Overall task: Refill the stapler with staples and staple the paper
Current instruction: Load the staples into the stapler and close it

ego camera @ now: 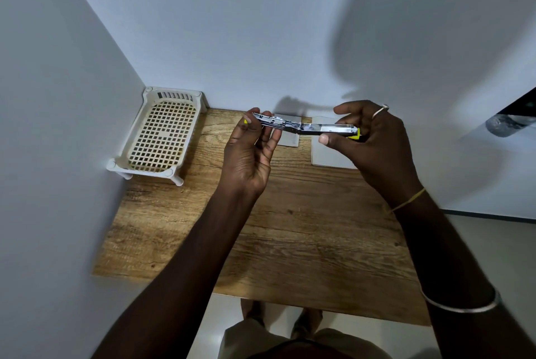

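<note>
I hold a small metal stapler (pixel 304 126) with yellow ends above the far part of the wooden table (pixel 290 228). It is swung fully open into one long flat strip, its shiny inner channel facing up. My left hand (pixel 249 153) pinches the left end, and my right hand (pixel 374 141) grips the right end between thumb and fingers. Two white paper pieces lie on the table beneath: a small one (pixel 288 139) and a larger one (pixel 330 155), both partly hidden by my hands. No loose staples are visible.
A white plastic lattice basket (pixel 162 134) stands in the table's far left corner against the walls. White walls close in the left and far sides. A dark object (pixel 507 124) shows at the right edge, beyond the table.
</note>
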Demonstrator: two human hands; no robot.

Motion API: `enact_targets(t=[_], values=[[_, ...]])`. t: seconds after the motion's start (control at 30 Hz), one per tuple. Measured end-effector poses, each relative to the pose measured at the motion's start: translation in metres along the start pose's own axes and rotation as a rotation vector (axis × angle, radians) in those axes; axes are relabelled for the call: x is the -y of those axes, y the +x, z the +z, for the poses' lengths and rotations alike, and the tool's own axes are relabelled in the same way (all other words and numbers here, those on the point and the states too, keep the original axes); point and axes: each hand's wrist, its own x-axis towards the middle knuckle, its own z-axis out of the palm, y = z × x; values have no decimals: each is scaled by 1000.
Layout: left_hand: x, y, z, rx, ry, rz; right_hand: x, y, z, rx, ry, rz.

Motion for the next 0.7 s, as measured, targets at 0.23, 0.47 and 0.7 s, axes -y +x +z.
enact_targets(t=[0.23,0.47,0.7], values=[[9,-6,0,-7,108,25,13,2,8,-57,52,-95],[19,-12,9,74,160,43,26,3,24,32,50,-163],[15,-12,17,128,168,81,33,5,26,23,80,-231]])
